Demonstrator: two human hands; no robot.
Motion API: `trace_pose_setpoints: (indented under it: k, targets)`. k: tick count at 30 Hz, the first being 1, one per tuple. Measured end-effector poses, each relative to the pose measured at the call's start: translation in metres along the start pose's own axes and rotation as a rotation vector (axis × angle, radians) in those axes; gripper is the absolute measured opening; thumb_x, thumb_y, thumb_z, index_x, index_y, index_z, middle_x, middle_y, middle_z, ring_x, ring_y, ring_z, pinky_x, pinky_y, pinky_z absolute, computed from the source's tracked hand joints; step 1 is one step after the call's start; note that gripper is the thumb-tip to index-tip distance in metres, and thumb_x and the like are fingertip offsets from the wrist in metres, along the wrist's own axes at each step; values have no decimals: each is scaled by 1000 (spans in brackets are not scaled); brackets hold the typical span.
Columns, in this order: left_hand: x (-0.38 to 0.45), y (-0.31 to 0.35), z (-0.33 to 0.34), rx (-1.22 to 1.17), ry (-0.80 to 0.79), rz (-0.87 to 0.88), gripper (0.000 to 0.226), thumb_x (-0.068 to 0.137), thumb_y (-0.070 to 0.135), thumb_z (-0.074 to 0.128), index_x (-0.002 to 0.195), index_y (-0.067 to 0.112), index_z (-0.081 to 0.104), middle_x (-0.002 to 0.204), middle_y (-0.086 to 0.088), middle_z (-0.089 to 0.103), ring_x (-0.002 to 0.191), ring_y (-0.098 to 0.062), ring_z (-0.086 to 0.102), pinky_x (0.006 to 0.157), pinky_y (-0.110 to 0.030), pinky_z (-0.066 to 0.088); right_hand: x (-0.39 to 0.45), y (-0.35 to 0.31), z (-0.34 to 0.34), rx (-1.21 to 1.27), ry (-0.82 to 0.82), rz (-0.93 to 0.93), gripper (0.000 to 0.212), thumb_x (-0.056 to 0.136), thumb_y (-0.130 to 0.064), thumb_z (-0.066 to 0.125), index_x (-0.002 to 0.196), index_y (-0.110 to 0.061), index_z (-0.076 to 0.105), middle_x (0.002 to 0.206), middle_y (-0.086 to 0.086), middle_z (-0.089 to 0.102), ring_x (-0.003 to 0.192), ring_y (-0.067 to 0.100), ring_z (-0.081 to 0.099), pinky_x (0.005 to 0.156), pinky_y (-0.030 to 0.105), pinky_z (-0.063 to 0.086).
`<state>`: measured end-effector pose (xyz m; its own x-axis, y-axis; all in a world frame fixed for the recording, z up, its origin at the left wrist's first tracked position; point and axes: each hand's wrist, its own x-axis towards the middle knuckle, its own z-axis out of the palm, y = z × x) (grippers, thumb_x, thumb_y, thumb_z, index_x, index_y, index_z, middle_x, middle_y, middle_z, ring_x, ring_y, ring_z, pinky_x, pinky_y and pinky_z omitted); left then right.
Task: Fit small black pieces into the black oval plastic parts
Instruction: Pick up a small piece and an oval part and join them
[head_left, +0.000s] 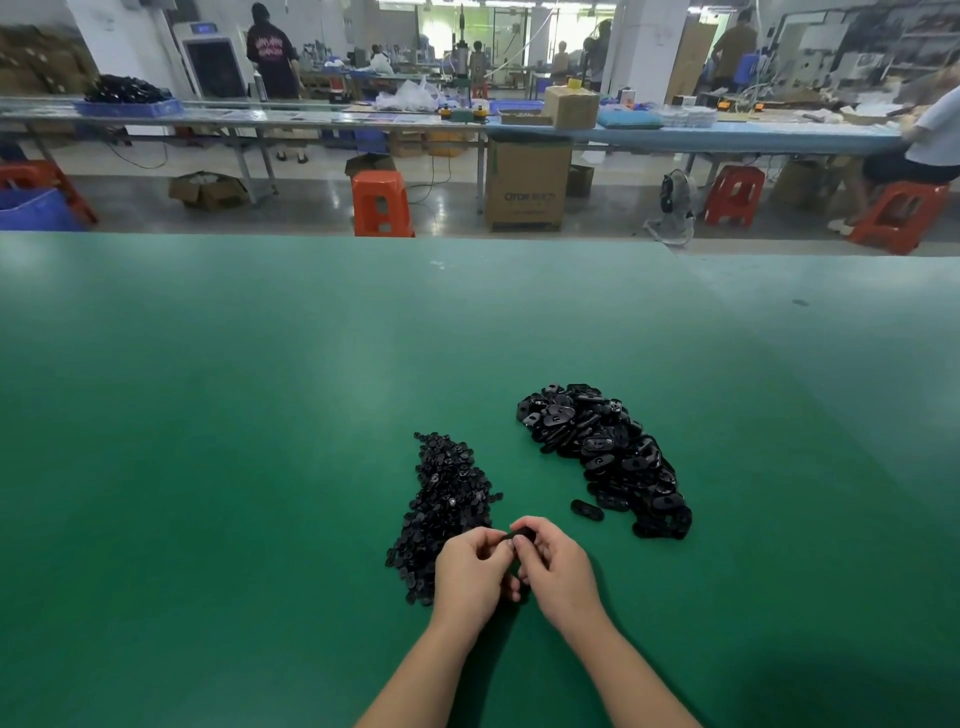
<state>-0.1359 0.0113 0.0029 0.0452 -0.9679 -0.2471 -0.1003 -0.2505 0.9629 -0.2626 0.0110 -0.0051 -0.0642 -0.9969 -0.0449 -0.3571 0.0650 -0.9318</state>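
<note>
Right now both my left hand and my right hand pinch one black oval part between their fingertips, above the green table. Small black pieces are heaped at ten o'clock, the oval parts pile at one o'clock, with a stray oval just beside it.

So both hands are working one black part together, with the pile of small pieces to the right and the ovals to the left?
Not quite. The head view shows the piles the other way round: the small pieces lie left, the ovals right. Both the left hand and right hand do hold one black part.
</note>
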Motion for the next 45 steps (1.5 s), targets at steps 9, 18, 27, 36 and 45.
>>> trace_pose_setpoints:
  k: [9,18,27,36,45]
  targets:
    - [-8,-1,1,185,21,130,23,96,9,60,108,25,72,76,1,75,60,-12,68,64,-28,59,0,0,2,-83,34,-22,20,98,-15,62,93,-34,64,80,-4,71,75,8,66,73,33,56]
    - [3,10,-23,823,224,578,24,94,25,64,117,28,69,96,10,67,77,-12,66,64,-28,51,-2,1,2,51,49,-10,21,103,-23,56,113,-40,62,87,-7,74,57,9,59,63,40,56]
    - [50,-2,-142,850,581,52,28,96,36,62,120,25,72,89,2,52,72,-19,51,79,-36,48,-4,0,2,24,14,2,16,102,-25,58,108,-39,63,89,6,71,61,9,53,59,32,48]
    - [50,-4,-127,726,535,267,23,97,22,62,118,21,72,89,5,59,71,-16,57,62,-30,44,-5,-1,2,-1,28,14,22,101,-18,59,102,-39,64,84,7,71,60,7,51,57,28,45]
    - [44,-18,-109,863,368,352,23,95,24,61,111,32,74,80,16,51,64,-1,44,66,-26,36,-9,-5,7,-148,201,-67,20,101,-14,57,111,-28,66,100,-16,66,73,-3,56,68,16,44]
